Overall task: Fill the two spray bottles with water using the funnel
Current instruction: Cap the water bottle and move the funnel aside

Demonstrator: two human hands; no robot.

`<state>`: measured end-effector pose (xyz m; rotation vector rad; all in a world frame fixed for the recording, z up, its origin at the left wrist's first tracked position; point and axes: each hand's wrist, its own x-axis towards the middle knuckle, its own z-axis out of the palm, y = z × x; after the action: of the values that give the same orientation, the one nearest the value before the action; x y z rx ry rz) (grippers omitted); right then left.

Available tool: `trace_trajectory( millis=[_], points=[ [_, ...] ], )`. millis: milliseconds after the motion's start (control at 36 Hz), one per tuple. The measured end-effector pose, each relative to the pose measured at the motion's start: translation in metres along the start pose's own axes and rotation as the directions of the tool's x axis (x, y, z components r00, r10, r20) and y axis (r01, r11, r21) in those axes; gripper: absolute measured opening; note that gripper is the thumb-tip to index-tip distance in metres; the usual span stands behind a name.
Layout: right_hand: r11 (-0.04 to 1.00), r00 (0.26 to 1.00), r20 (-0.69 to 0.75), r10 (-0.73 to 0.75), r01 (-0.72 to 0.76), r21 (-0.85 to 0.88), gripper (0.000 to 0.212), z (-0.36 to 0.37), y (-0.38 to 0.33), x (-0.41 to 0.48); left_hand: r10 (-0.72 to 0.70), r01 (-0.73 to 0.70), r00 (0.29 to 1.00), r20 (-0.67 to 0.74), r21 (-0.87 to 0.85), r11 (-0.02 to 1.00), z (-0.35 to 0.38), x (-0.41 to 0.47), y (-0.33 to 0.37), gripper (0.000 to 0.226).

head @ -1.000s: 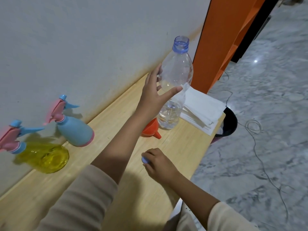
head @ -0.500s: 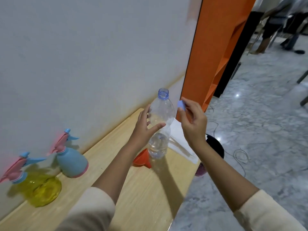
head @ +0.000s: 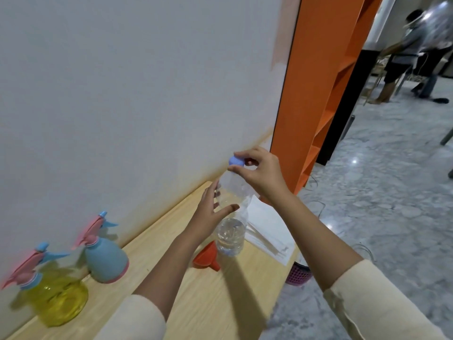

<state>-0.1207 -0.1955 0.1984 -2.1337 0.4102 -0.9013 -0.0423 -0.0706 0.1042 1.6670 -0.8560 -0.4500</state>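
A clear water bottle [head: 230,238] with a little water in its bottom stands upright on the wooden table [head: 208,303]. My left hand [head: 208,217] wraps its middle. My right hand [head: 259,173] pinches the blue cap [head: 236,161] right on the bottle's mouth. An orange funnel [head: 206,258] lies on its side at the bottle's base. The blue spray bottle [head: 105,256] and the yellow spray bottle [head: 54,298] stand by the wall at left, both with their pink-and-blue spray heads on.
A stack of white paper [head: 267,229] lies at the table's far end. A purple basket [head: 297,276] sits on the floor beside the table edge. An orange shelf [head: 316,89] rises behind. A person [head: 402,52] stands far off on the marble floor.
My right hand lifted the blue cap from the table up to the bottle's mouth. The view tilted upward; my left hand stayed on the bottle.
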Motion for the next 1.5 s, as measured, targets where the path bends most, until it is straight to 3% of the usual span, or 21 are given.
trace_trajectory(
  millis=[83,194,333,472,556,611,778,972,1222,1417,1500],
  points=[
    [0.999,0.999,-0.014,0.047,-0.047,0.023,0.039,0.005,0.0,0.002,0.002,-0.001,1.0,0.008,-0.007,1.0,-0.001,0.001,-0.001,0.071],
    [0.988,0.992,0.089,0.089,-0.099,0.115,0.038,0.011,0.003,0.0,0.007,-0.007,1.0,0.015,0.0,1.0,-0.002,0.003,-0.001,0.067],
    [0.992,0.992,0.116,0.045,-0.058,0.112,0.029,0.011,0.007,-0.002,-0.009,0.009,1.0,0.027,0.006,1.0,-0.003,0.005,-0.002,0.078],
    [0.993,0.938,0.345,0.029,-0.067,0.101,0.033,-0.003,0.005,0.009,-0.028,0.028,0.999,0.037,0.003,1.0,-0.006,0.007,0.0,0.081],
    [0.994,0.914,0.405,0.037,-0.077,0.084,0.034,-0.007,0.006,0.013,-0.029,0.029,0.999,0.037,-0.003,1.0,-0.006,0.008,0.001,0.08],
    [0.99,0.924,0.38,0.044,-0.091,0.106,0.032,-0.006,0.006,0.012,-0.03,0.03,0.999,0.032,-0.01,0.999,-0.005,0.007,0.001,0.08],
    [0.974,0.989,0.127,0.077,-0.102,0.203,0.029,0.007,0.006,0.003,-0.034,0.035,0.999,0.015,-0.012,0.999,-0.004,0.004,0.0,0.081],
    [0.995,0.999,0.013,0.03,-0.031,0.091,0.031,0.014,0.007,0.002,-0.035,0.035,0.999,0.034,0.01,0.999,-0.005,0.007,0.004,0.079],
    [0.974,0.986,0.154,0.067,-0.098,0.206,0.036,0.008,0.006,0.004,-0.047,0.046,0.998,0.041,0.007,0.999,-0.008,0.008,0.002,0.08],
    [0.964,0.991,-0.012,0.135,-0.129,0.231,0.038,0.013,0.007,0.005,-0.049,0.049,0.998,0.038,-0.007,0.999,-0.005,0.009,0.002,0.079],
    [0.951,0.982,0.078,0.169,-0.184,0.25,0.046,0.019,0.009,0.004,-0.044,0.044,0.999,0.032,-0.002,0.999,-0.005,0.009,0.002,0.078]
  ],
)
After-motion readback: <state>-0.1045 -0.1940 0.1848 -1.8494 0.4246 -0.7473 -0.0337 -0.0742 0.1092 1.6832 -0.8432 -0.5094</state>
